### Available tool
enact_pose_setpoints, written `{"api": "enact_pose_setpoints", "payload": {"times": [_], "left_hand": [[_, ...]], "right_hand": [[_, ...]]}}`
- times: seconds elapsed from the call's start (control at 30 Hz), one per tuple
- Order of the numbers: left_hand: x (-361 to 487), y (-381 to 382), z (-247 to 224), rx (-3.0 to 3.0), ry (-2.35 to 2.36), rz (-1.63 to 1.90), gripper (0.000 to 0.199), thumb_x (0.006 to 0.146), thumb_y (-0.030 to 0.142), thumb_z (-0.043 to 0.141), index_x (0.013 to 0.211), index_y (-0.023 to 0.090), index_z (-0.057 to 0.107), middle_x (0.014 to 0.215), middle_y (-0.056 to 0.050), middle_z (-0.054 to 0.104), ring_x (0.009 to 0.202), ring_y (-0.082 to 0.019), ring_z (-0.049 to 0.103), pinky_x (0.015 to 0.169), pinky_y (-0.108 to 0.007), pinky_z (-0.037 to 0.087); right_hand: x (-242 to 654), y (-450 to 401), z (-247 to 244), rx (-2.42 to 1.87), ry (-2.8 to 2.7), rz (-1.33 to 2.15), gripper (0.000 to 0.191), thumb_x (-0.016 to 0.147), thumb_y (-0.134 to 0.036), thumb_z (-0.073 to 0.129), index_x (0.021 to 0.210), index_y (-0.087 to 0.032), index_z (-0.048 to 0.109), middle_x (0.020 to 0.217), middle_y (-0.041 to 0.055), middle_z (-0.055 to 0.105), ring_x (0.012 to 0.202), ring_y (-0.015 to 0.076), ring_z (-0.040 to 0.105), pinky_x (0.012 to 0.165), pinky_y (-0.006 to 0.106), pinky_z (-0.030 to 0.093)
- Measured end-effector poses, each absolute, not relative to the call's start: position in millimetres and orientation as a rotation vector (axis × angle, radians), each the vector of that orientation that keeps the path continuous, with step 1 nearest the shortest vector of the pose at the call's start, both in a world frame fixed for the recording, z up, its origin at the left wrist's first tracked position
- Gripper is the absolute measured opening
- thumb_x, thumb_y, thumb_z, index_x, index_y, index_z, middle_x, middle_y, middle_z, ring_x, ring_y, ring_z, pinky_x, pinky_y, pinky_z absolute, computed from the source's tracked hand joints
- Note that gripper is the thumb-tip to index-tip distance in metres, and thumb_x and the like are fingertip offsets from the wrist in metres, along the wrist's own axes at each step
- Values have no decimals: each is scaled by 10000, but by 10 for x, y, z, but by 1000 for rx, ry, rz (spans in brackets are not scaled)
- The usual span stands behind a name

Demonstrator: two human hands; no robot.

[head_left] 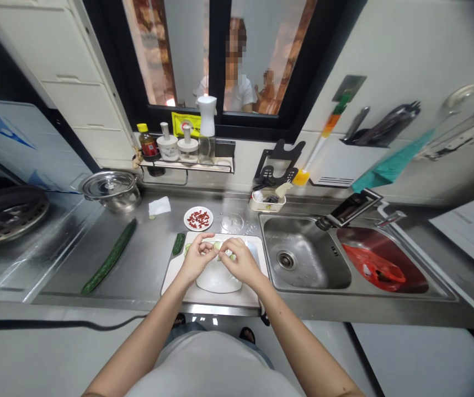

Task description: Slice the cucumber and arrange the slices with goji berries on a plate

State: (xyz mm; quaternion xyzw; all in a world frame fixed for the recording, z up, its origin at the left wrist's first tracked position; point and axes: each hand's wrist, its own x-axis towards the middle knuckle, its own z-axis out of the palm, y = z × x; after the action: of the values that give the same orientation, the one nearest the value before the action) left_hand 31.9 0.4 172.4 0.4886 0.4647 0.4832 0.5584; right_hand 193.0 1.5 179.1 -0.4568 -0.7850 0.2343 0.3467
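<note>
My left hand (197,256) and my right hand (238,259) meet above a white dish (219,280) that rests on a pale cutting board (176,275). Between their closed fingertips is a thin, pale green cucumber slice (217,245). More green slices show partly behind my fingers, and I cannot tell how they lie. A short cut cucumber piece (178,243) lies at the board's left edge. Behind the board stands a small white plate (198,228) with red bits on it. Farther left, a long whole cucumber (110,257) lies on the steel counter.
A lidded steel pot (111,190) stands back left near white paper (159,206). Right of the board is a double sink (309,281) with a faucet (346,209) and a red bag (373,267). A condiment rack (187,165) hangs below the window, which reflects a person.
</note>
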Motion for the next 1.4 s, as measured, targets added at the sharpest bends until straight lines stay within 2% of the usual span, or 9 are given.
{"api": "enact_pose_setpoints", "payload": {"times": [0.47, 0.7, 0.87, 1.0, 1.23, 1.4], "left_hand": [[366, 50, 1607, 1198, 1039, 1105, 496, 696, 284, 696, 1146, 166, 522, 733, 28, 580, 674, -91, 537, 663, -211, 388], [358, 98, 1411, 1223, 1043, 1062, 471, 688, 289, 694, 1115, 152, 551, 736, 8, 614, 687, -109, 565, 688, -233, 397], [335, 119, 1210, 1223, 1054, 1000, 458, 687, 337, 688, 1087, 152, 563, 713, 7, 624, 703, -125, 586, 711, -251, 415], [328, 97, 1019, 1236, 1098, 944, 421, 677, 327, 680, 1042, 141, 580, 685, 14, 615, 669, -115, 576, 669, -236, 418], [347, -3, 672, 1292, 1265, 746, 349, 677, 186, 609, 1018, 115, 597, 575, 64, 536, 517, -70, 480, 558, -186, 370], [347, -59, 625, 1484, 1440, 563, 327, 696, 112, 555, 1013, 146, 625, 642, 38, 592, 573, -87, 512, 594, -193, 382]], "right_hand": [[1978, 70, 1708, -1284, -1752, 1158, 144, 759, -229, 521, 661, -163, 603, 646, 1, 627, 637, 109, 540, 594, 213, 423], [2027, 98, 1570, -1326, -1685, 1348, 134, 733, -211, 516, 665, -152, 616, 593, -13, 594, 557, 86, 499, 539, 193, 397], [2055, 114, 1366, -1343, -1652, 1470, 115, 741, -232, 539, 694, -149, 604, 598, -7, 602, 553, 85, 523, 516, 177, 392], [2051, 72, 1126, -1432, -1678, 1461, 110, 761, -226, 544, 745, -141, 612, 595, -4, 614, 541, 89, 534, 514, 178, 388], [1991, -75, 824, -1754, -1855, 1312, 143, 770, -164, 527, 749, -120, 661, 587, 14, 635, 562, 105, 546, 531, 185, 359], [1924, -154, 815, -1871, -1998, 1203, 167, 789, -177, 522, 780, -120, 679, 702, 42, 675, 625, 109, 559, 558, 187, 337]]}}
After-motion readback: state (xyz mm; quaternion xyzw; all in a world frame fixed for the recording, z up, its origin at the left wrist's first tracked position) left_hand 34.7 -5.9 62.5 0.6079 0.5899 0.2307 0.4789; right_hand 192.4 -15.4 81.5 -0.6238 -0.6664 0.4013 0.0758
